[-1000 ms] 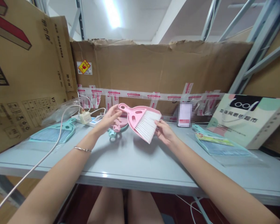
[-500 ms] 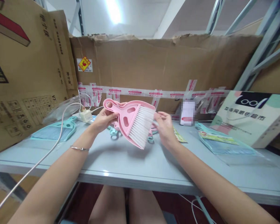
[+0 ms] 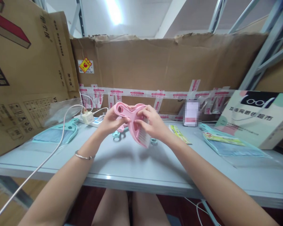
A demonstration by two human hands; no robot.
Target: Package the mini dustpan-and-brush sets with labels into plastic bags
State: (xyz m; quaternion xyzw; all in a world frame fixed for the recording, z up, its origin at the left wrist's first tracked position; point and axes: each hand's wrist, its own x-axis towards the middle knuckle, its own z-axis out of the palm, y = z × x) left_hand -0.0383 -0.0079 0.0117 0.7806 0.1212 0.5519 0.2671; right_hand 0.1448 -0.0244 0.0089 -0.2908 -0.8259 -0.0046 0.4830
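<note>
Slim, shiny, silver-coloured metal bangle (image 3: 84,157) around the left wrist (image 3: 89,147), bare left forearm (image 3: 66,180), bare right forearm (image 3: 200,166), bare hands (image 3: 153,124), bare thighs (image 3: 112,208)

1. Source: ceiling light (image 3: 113,12), burnt out to white; I observe bright illumination.
2. Shadows: soft-edged, on the tabletop (image 3: 155,169) below the left hand (image 3: 109,123) and right hand (image 3: 153,123).
3. Glare: small highlight on the tabletop's front edge.
4. Distortion: wide-angle stretch toward the outer edges.
5. Definition: small print on the left carton (image 3: 30,75) is soft; mosaic blocks overlay the phone (image 3: 191,113).
</note>
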